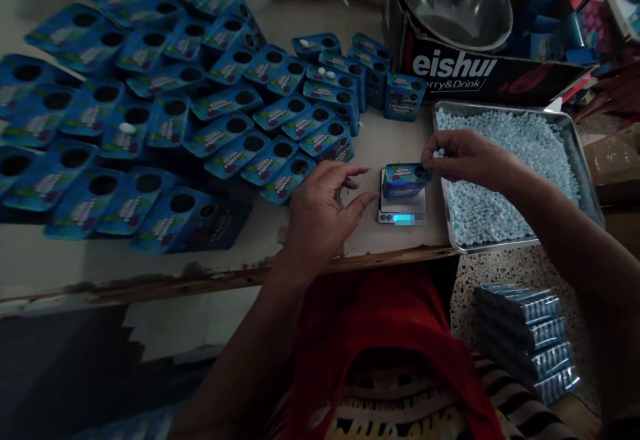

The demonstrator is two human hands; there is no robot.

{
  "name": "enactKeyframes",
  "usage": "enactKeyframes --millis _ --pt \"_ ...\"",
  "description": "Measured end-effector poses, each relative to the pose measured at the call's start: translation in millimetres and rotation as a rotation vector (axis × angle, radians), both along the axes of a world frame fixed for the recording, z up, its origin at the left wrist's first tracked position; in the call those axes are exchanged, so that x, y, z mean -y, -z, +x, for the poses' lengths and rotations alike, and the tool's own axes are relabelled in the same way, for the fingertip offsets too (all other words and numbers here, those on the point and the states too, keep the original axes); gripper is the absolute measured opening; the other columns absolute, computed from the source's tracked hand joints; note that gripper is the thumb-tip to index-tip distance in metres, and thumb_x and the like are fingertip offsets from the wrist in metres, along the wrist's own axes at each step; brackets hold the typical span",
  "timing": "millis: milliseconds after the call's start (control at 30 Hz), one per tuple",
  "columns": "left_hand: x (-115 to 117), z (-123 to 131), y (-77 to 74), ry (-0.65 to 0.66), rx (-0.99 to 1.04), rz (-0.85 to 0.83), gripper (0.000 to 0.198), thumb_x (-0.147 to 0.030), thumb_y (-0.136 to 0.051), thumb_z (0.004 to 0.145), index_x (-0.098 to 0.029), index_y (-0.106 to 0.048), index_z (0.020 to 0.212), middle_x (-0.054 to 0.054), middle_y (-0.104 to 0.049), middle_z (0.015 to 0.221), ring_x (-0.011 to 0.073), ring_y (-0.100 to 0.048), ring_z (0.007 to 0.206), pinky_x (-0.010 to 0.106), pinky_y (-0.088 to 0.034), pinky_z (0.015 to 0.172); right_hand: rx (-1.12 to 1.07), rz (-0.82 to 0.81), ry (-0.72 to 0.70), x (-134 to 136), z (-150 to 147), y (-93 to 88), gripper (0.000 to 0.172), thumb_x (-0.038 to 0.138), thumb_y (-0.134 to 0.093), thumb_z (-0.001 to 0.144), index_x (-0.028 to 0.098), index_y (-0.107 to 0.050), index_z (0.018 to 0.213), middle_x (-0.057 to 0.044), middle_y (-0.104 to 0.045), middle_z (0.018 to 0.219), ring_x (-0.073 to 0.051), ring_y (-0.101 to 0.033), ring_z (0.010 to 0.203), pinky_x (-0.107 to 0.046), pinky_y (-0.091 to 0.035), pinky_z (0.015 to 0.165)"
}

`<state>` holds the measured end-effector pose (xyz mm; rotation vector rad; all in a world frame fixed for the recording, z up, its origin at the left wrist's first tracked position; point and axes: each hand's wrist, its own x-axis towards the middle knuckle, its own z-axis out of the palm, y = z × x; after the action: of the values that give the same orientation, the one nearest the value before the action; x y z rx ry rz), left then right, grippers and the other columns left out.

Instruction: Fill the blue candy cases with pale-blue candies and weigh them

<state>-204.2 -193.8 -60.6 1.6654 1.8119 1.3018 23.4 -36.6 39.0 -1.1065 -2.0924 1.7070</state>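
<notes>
A blue candy box (pixel 404 181) stands on a small digital scale (pixel 387 217) whose display is lit. My right hand (pixel 463 155) pinches several pale candies (pixel 439 154) at the box's right end, beside its dark round opening. Just left of the scale, my left hand (pixel 327 205) is held with thumb and fingers apart and nothing between them. To the right, under my right forearm, a metal tray (pixel 453 230) holds a heap of small pale blue and white candies (pixel 505 160).
Rows of blue candy boxes (pixel 170 120) cover the table's left side, a few with candies on top. Behind the tray stands a black carton (pixel 450 70) with a metal bowl (pixel 455 7) on it. Wrapped packs (pixel 530 340) are stacked low at right.
</notes>
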Motion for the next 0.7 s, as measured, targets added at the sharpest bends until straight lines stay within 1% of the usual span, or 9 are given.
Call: enactKeyframes --millis 100,233,300,400,500,600,633,700 --pt "0 -4 5.6 0.002 -0.002 -0.022 0.036 -0.032 -0.086 0.093 -0.028 -0.077 0.128 0.006 -0.075 0.122 0.0224 -0.076 0.097 0.036 -0.067 0.088 -0.024 -0.074 -0.016 0 2 0.3 0.025 0.029 -0.096 0.085 0.021 -0.072 0.085 0.006 -0.058 0.059 -0.008 -0.045 0.052 -0.022 -0.029 0.047" --pt "0 -4 11.1 0.019 -0.009 -0.039 0.041 -0.037 -0.085 0.092 -0.026 -0.077 0.130 0.007 -0.074 0.122 0.0242 -0.075 0.100 0.039 -0.066 0.093 -0.055 -0.165 0.063 1 3 -0.5 0.024 0.037 -0.090 0.089 0.019 -0.074 0.091 0.001 -0.066 0.069 -0.009 -0.050 0.055 -0.023 -0.031 0.048" --pt "-2 0 10.9 0.046 0.002 -0.051 0.042 -0.037 -0.084 0.093 -0.026 -0.076 0.133 0.007 -0.074 0.125 0.0250 -0.076 0.102 0.041 -0.066 0.096 -0.055 -0.171 0.091 2 3 -0.1 0.024 0.038 -0.087 0.091 0.018 -0.075 0.092 0.002 -0.064 0.067 -0.008 -0.048 0.054 -0.023 -0.028 0.047" --pt "-8 8 8.1 0.090 0.016 -0.053 0.046 -0.036 -0.085 0.094 -0.026 -0.073 0.137 0.008 -0.074 0.130 0.0261 -0.076 0.109 0.043 -0.065 0.101 -0.021 -0.154 0.073 4 2 4.6 0.025 0.040 -0.083 0.095 0.016 -0.076 0.092 0.005 -0.056 0.061 -0.007 -0.039 0.051 -0.023 -0.021 0.046" --pt "-22 22 5.4 0.077 -0.022 0.003 0.057 -0.034 -0.094 0.087 -0.024 -0.071 0.137 0.010 -0.075 0.132 0.0308 -0.073 0.122 0.047 -0.061 0.111 -0.009 -0.120 0.063 6 0 12.9 0.030 0.045 -0.082 0.096 0.017 -0.076 0.089 0.008 -0.048 0.057 -0.006 -0.032 0.050 -0.023 -0.017 0.047" --pt "-42 41 3.8 0.070 -0.065 -0.002 0.070 -0.029 -0.103 0.076 -0.022 -0.071 0.137 0.012 -0.075 0.136 0.0357 -0.071 0.130 0.051 -0.059 0.114 -0.050 -0.120 0.098 6 0 17.8 0.033 0.048 -0.084 0.091 0.016 -0.076 0.087 0.008 -0.048 0.057 -0.006 -0.030 0.049 -0.024 -0.015 0.047" --pt "-50 48 2.7 0.100 -0.075 -0.028 0.068 -0.026 -0.103 0.075 -0.021 -0.072 0.135 0.013 -0.076 0.134 0.0359 -0.071 0.129 0.052 -0.059 0.113 -0.082 -0.134 0.142 4 1 17.8 0.032 0.047 -0.085 0.089 0.016 -0.076 0.087 0.007 -0.049 0.057 -0.006 -0.031 0.049 -0.024 -0.015 0.047" --pt "-60 60 -2.4 0.203 -0.087 -0.083 0.054 -0.018 -0.098 0.078 -0.019 -0.076 0.128 0.012 -0.079 0.127 0.0345 -0.074 0.124 0.050 -0.060 0.112 -0.165 -0.165 0.289 -1 7 15.8 0.028 0.043 -0.086 0.082 0.016 -0.077 0.085 0.006 -0.051 0.058 -0.006 -0.033 0.049 -0.024 -0.015 0.047"
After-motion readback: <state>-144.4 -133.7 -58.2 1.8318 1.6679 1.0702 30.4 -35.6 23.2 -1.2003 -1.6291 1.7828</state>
